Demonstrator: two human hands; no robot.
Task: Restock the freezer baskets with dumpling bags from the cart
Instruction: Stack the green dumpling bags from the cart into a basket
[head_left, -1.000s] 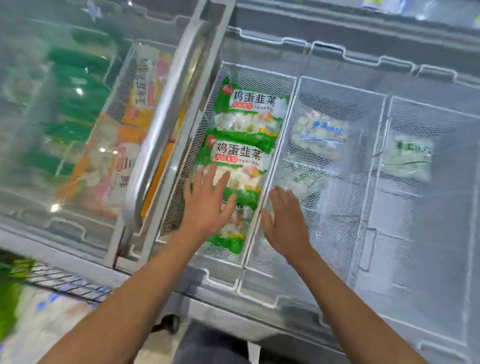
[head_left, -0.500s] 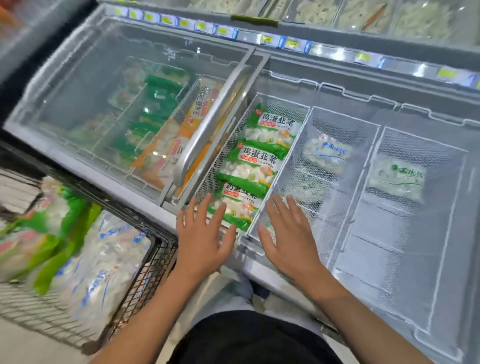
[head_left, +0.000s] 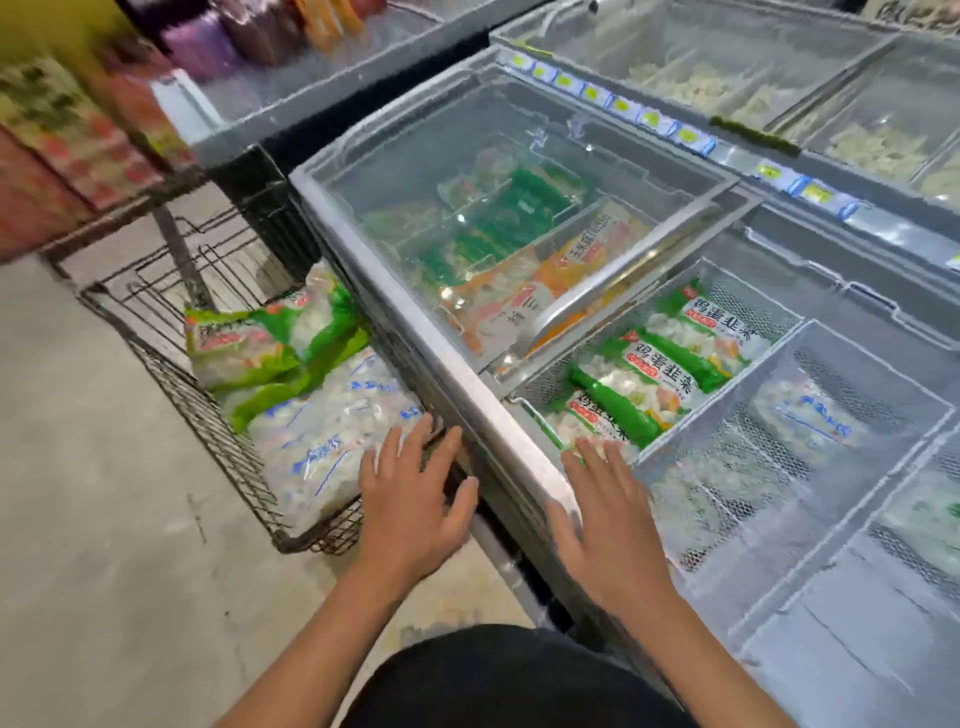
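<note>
Both hands have left the basket; the left hand, fingers spread and empty, hovers over the cart's near corner. Right hand likewise flat at the freezer's front edge. Best grab a blue-printed bag by both ends.

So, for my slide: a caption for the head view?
Both open hands, left hand over the cart, right hand at the freezer edge.

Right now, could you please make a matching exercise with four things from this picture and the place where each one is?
Things:
1. left hand
2. right hand
3. green bags
4. orange bags

Places:
A. in the open mesh basket
B. under the glass lid
C. over the cart's white bags
D. at the freezer's front edge

Pairs: 1-C, 2-D, 3-A, 4-B
</note>
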